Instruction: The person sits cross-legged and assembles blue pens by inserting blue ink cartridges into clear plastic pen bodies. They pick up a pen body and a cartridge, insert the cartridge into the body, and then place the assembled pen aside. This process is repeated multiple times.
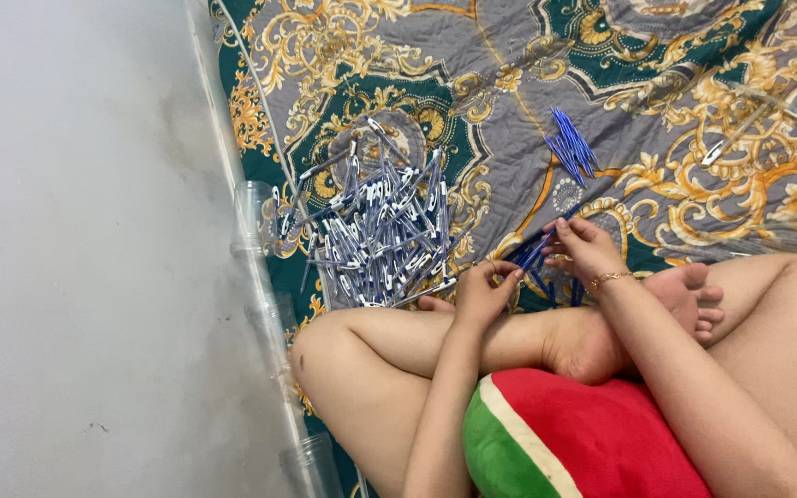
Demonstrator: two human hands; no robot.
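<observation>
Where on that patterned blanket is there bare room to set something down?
Open blanket lies between the big pen pile and the small blue bundle, and along the top edge. It is crowded around the pile, the clear cups and both hands.

Your left hand (483,293) and right hand (586,247) pinch smooth, glossy blue plastic pen refills (535,251). Just beyond your left fingertips lies a heap of pens (380,235), shiny plastic in blue and white. Past your right fingers, more slick blue refills (571,145) lie on the quilted bedspread (694,101), a matt, stitched cloth. The wall (76,249) looks dull and painted.
</observation>
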